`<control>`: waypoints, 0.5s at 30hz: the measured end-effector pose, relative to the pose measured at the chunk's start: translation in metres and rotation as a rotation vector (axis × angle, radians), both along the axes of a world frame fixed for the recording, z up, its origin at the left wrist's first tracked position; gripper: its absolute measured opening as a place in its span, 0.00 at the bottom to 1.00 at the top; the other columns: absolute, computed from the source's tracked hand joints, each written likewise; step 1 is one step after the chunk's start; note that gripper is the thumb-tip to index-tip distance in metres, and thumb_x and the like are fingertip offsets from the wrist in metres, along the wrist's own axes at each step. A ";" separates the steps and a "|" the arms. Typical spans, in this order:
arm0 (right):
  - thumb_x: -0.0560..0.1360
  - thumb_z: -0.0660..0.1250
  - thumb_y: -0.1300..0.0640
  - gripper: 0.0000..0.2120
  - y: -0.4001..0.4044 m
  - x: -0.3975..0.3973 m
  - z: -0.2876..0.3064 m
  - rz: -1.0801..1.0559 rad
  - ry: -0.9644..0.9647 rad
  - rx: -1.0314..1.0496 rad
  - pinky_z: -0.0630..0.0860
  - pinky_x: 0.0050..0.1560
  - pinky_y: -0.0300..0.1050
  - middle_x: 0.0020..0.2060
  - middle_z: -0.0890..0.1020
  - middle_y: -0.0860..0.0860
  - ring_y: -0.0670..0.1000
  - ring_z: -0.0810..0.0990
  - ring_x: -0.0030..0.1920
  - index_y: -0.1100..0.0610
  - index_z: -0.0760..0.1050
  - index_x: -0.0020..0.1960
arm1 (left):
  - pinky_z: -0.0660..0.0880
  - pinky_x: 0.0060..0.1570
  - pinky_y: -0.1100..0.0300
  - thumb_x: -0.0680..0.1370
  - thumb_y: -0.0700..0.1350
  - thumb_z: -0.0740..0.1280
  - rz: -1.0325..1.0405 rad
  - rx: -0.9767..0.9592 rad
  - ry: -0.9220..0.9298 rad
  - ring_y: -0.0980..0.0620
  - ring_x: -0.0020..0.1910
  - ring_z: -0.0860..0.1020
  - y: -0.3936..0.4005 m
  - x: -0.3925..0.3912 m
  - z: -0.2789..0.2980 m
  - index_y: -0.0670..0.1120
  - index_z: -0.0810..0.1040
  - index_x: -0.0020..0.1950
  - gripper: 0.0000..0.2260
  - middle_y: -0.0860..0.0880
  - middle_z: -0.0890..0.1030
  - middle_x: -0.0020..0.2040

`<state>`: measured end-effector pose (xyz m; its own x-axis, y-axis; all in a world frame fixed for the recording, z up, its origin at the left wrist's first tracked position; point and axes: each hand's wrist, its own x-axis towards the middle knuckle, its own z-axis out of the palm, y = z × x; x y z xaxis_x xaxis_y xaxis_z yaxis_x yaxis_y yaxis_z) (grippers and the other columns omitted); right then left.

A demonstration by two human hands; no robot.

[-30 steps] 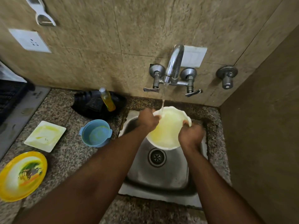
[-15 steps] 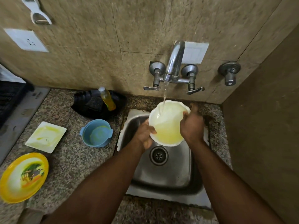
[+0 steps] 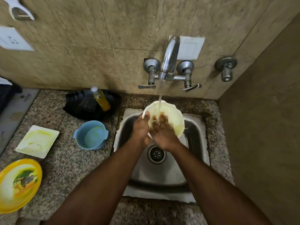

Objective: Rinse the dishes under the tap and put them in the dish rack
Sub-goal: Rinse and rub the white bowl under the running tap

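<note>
Granite counter [image 3: 65,159] surrounds steel sink [image 3: 194,159]; left hand [image 3: 140,129] grips white bowl [image 3: 172,117], right hand [image 3: 160,132] flat inside.

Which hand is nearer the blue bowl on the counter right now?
Left. The left hand grips the white bowl's left rim, on the side facing the blue bowl. The right hand lies inside the white bowl, farther away.

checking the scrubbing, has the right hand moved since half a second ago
Yes. The right hand left the bowl's right rim and slid left, into the bowl under the tap's stream, beside the left hand.
</note>
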<state>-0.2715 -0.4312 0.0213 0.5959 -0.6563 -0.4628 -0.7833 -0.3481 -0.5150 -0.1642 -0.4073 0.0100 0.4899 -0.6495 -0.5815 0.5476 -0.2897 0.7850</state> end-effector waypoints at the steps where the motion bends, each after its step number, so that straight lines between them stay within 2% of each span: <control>1: 0.86 0.48 0.45 0.26 0.007 0.001 0.003 -0.018 -0.083 0.069 0.44 0.80 0.54 0.82 0.46 0.52 0.53 0.41 0.81 0.49 0.53 0.82 | 0.80 0.50 0.50 0.84 0.51 0.64 0.022 0.005 -0.015 0.47 0.45 0.83 0.000 0.003 -0.003 0.45 0.80 0.57 0.11 0.45 0.84 0.49; 2: 0.86 0.50 0.46 0.24 0.013 -0.001 0.008 -0.037 -0.156 0.142 0.47 0.80 0.52 0.82 0.50 0.49 0.51 0.45 0.82 0.49 0.57 0.81 | 0.82 0.52 0.48 0.84 0.51 0.64 0.038 0.008 -0.018 0.46 0.46 0.84 0.001 0.006 -0.004 0.47 0.82 0.54 0.10 0.45 0.85 0.50; 3: 0.86 0.50 0.48 0.23 0.018 -0.002 0.012 -0.047 -0.196 0.211 0.48 0.80 0.51 0.81 0.51 0.46 0.49 0.46 0.81 0.47 0.57 0.81 | 0.83 0.54 0.46 0.84 0.51 0.65 0.041 0.016 -0.028 0.44 0.49 0.85 0.001 0.008 -0.007 0.49 0.83 0.53 0.09 0.45 0.86 0.51; 5: 0.87 0.49 0.48 0.24 0.022 -0.001 0.013 -0.019 -0.198 0.275 0.44 0.80 0.53 0.81 0.45 0.42 0.45 0.40 0.80 0.45 0.52 0.81 | 0.82 0.58 0.43 0.84 0.53 0.65 0.013 0.033 -0.077 0.44 0.53 0.85 0.003 0.011 -0.010 0.53 0.83 0.52 0.09 0.48 0.87 0.52; 9: 0.86 0.45 0.45 0.26 0.015 0.018 -0.008 0.045 -0.064 0.134 0.37 0.78 0.62 0.78 0.32 0.40 0.43 0.31 0.78 0.38 0.35 0.78 | 0.81 0.61 0.43 0.82 0.56 0.65 -0.031 0.047 -0.257 0.47 0.54 0.85 -0.001 0.019 -0.002 0.51 0.83 0.58 0.12 0.48 0.87 0.53; 11: 0.86 0.46 0.45 0.29 0.013 0.029 -0.020 0.036 -0.055 0.007 0.37 0.76 0.64 0.77 0.28 0.41 0.44 0.26 0.76 0.40 0.31 0.79 | 0.81 0.59 0.43 0.82 0.54 0.65 -0.034 0.020 -0.269 0.47 0.52 0.86 0.000 0.022 0.004 0.50 0.83 0.59 0.12 0.48 0.88 0.51; 13: 0.85 0.47 0.44 0.31 0.012 0.038 -0.025 -0.063 -0.085 -0.045 0.38 0.76 0.61 0.77 0.27 0.43 0.47 0.27 0.77 0.42 0.30 0.79 | 0.82 0.59 0.44 0.83 0.51 0.65 -0.043 0.000 -0.312 0.46 0.52 0.86 -0.001 0.022 0.009 0.50 0.83 0.59 0.10 0.48 0.88 0.50; 15: 0.84 0.47 0.42 0.34 0.005 0.048 -0.027 -0.334 -0.058 -0.003 0.40 0.78 0.56 0.78 0.28 0.50 0.53 0.32 0.79 0.50 0.28 0.80 | 0.81 0.59 0.43 0.79 0.55 0.65 -0.080 -0.004 -0.411 0.46 0.53 0.86 -0.003 0.016 0.010 0.54 0.83 0.59 0.12 0.48 0.87 0.51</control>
